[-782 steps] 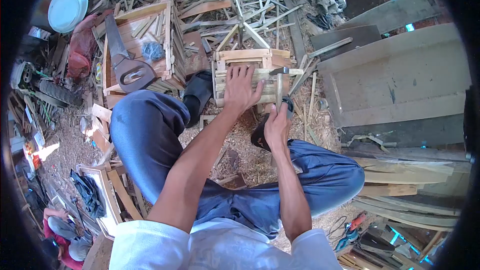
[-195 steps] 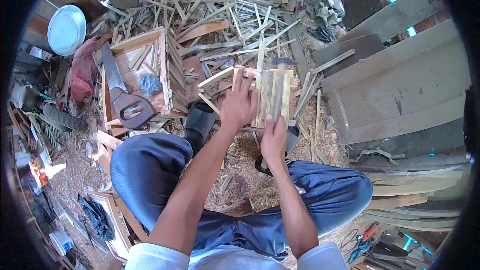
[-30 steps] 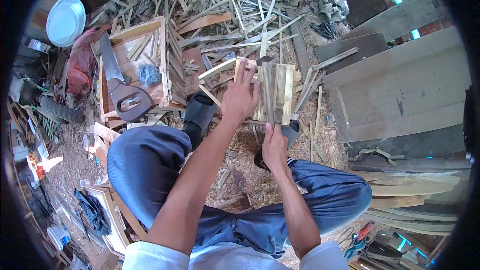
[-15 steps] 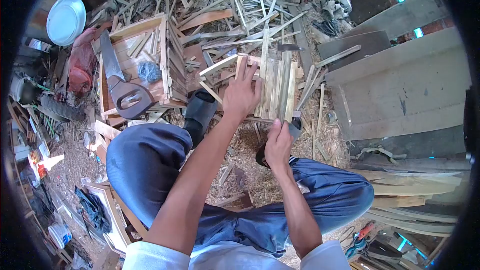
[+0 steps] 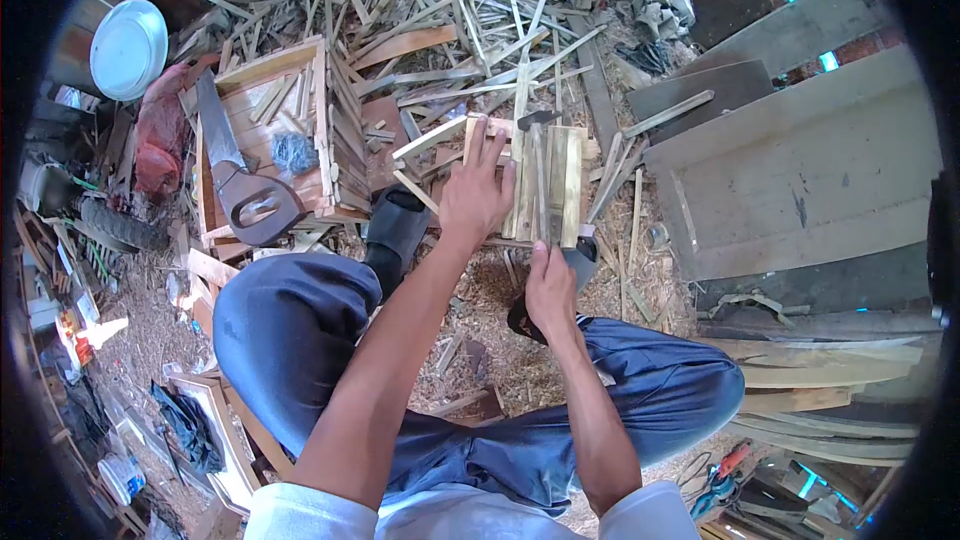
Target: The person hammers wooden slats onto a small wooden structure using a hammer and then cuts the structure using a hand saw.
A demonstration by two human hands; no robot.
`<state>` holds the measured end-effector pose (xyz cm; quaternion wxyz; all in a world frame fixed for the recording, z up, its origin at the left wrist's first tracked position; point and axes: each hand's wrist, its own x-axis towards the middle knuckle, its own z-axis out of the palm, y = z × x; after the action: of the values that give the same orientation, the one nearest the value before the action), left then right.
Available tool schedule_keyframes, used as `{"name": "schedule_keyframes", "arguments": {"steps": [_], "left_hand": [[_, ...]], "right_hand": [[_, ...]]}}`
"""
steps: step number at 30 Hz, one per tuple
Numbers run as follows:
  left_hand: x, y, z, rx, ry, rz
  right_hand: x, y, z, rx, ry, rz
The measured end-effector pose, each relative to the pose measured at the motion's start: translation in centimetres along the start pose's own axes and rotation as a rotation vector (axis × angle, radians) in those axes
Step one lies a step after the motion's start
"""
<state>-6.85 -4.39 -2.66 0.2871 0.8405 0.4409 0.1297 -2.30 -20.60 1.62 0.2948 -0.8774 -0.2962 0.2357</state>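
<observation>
Between my feet stands a small crate of pale wooden slats [image 5: 571, 180]. My left hand [image 5: 478, 195] lies on its left part, fingers stretched forward and apart over a slat. My right hand [image 5: 551, 285] is closed round the lower end of a hammer's handle. The hammer [image 5: 541, 175] points away from me across the slats, its dark metal head overlapping the crate's far edge in this view. Two thin strips [image 5: 430, 136] stick out from the crate's left side.
At the left, a larger wooden box [image 5: 322, 90] carries a handsaw [image 5: 258, 202] and a bluish plastic bag [image 5: 294, 150]. Loose wood strips [image 5: 430, 70] pile up at the far side. Large boards [image 5: 790, 170] lean at the right. Sandals cover my feet; shavings litter the ground.
The hammer has shifted left, its head now nearer to me and over the slats' far end. My right hand moved slightly left with it. My left hand stays on the crate.
</observation>
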Motion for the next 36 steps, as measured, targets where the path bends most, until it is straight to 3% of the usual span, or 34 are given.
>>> {"name": "schedule_keyframes", "arguments": {"steps": [6, 8, 14, 17, 20, 27, 31, 33, 36], "left_hand": [[-0.1, -0.1, 0.0, -0.001, -0.005, -0.003], [0.0, 0.1, 0.0, -0.013, -0.007, 0.001], [0.0, -0.2, 0.2, -0.006, -0.003, 0.007], [-0.2, -0.3, 0.1, 0.002, 0.005, 0.013], [0.0, 0.2, -0.3, -0.010, -0.008, 0.002], [0.1, -0.6, 0.5, -0.018, 0.014, 0.028], [0.2, -0.5, 0.4, -0.036, 0.011, 0.024], [0.3, -0.4, 0.3, -0.038, 0.004, 0.008], [0.1, -0.3, 0.2, -0.046, -0.013, -0.006]], "right_hand": [[-0.4, -0.3, 0.1, 0.159, 0.051, 0.043], [0.1, 0.0, 0.3, -0.043, -0.042, 0.053], [-0.2, -1.3, -0.7, 0.004, 0.033, 0.051], [-0.4, -1.3, -0.5, -0.036, 0.179, -0.088], [0.3, 1.0, 0.6, -0.205, 0.056, -0.040], [-0.4, -0.5, -0.5, -0.097, 0.195, -0.168], [0.5, 1.1, 0.2, -0.271, 0.104, -0.156], [0.2, 0.5, -0.4, -0.188, 0.047, 0.016], [-0.2, 0.5, -0.4, -0.025, 0.159, -0.124]]}}
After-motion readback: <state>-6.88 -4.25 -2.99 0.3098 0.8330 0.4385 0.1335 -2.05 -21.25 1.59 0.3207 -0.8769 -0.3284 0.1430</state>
